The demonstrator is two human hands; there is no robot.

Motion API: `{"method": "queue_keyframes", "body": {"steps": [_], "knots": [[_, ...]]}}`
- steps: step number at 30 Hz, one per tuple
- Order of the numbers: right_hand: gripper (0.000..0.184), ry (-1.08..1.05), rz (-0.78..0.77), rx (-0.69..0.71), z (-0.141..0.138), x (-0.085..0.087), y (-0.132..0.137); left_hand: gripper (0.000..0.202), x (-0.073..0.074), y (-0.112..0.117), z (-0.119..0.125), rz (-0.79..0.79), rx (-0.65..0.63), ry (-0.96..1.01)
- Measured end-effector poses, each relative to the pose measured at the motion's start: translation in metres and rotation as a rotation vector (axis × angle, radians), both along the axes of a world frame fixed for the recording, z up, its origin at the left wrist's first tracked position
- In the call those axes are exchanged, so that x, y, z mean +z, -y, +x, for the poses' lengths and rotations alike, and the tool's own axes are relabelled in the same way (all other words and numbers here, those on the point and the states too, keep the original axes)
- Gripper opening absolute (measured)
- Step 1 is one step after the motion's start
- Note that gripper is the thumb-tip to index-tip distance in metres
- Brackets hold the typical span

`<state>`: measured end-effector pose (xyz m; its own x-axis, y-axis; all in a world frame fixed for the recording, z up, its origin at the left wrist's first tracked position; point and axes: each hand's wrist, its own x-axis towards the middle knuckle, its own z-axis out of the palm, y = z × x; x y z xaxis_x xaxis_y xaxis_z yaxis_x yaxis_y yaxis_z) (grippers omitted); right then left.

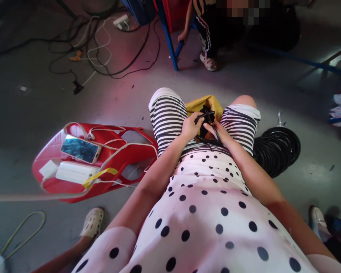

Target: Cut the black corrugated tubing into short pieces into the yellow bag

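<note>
I sit with striped shorts over my knees and both hands together in my lap. My left hand (191, 126) is closed around a short black corrugated tube (205, 115), fingers curled over its end. My right hand (219, 132) pinches a black cable or tube (215, 133) that runs down toward my lap. The two hands nearly touch. A yellow bag (200, 103) lies between my knees just beyond the hands. What sits inside the bag is hidden.
A coil of black corrugated tubing (277, 149) lies on the floor at my right. A red plastic stool (136, 155) at my left carries a phone (80, 149), white power banks and cables. Loose cords (102, 49) cross the far floor. Another person's legs (207, 34) stand by blue frame legs (169, 38).
</note>
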<state>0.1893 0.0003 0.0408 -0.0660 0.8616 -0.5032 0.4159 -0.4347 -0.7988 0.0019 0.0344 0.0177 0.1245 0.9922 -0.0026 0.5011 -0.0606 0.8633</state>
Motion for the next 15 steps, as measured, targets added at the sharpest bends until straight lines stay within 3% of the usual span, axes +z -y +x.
{"method": "queue_keyframes", "body": {"steps": [9,15], "knots": [[0.071,-0.092,-0.071,-0.076,-0.0036,0.0052,0.0013,0.025,0.0001,0.0001,0.0013,0.013,-0.030,-0.008],[0.070,-0.074,-0.041,-0.062,-0.0017,-0.0023,0.0001,0.029,-0.0029,-0.0075,-0.0051,-0.018,-0.153,-0.012]]}}
